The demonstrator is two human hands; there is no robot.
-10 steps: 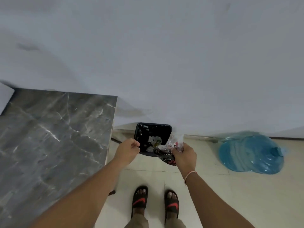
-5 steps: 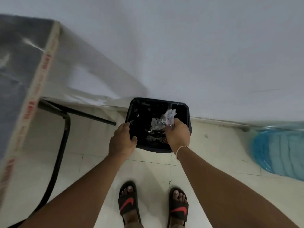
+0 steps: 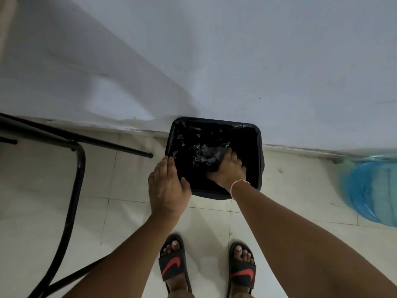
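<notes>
Bin in use. I see the bin (image 3: 260,160) upright on the floor (image 3: 129,179), back edge against the wall (image 3: 236,61), mouth facing up at my camera and longer side along the wall. It is black, rectangular and lined with a glossy black bag. The left hand (image 3: 166,186) grips the near-left rim. The right hand (image 3: 229,168), fingers spread, presses on crumpled rubbish (image 3: 204,155) inside.

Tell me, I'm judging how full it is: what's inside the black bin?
A black liner and crumpled dark trash in the middle, with the right hand resting on it. Whatever lies under hand and trash is hidden; the bottom is too dark.
</notes>
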